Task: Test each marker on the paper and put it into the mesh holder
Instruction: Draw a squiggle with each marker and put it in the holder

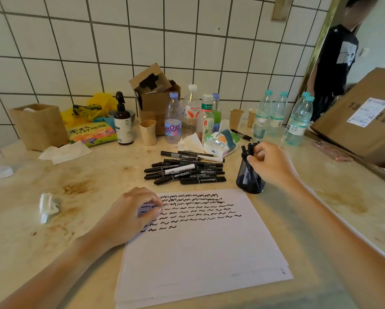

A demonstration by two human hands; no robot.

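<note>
Several rows of black squiggles fill the upper half of the paper (200, 237), lower centre of frame.

Left hand (129, 217): resting on the paper's upper left edge, fingers loosely curled, pinning the sheet, holding nothing.

Right hand (270, 162): right of centre, fingers curled at the rim of the holder (249, 177), over the marker tops standing in it. It seems to pinch one marker, though I cannot tell for sure.

Holder: black mesh, just off the paper's upper right corner, part hidden by the right hand, already carrying a bunch of markers.

Pile (184, 170): untested markers, centre of frame, just above the paper's top edge and left of the holder. Long axes run mostly left to right, slightly tilted, caps mixed.

Judgement: the pile lies between the two hands, a little nearer the right hand, which would reach leftward across the holder. A sideways pinch across a barrel suits that lie.

Background: bottles, cups, boxes, tissues against the tiled wall.
</note>
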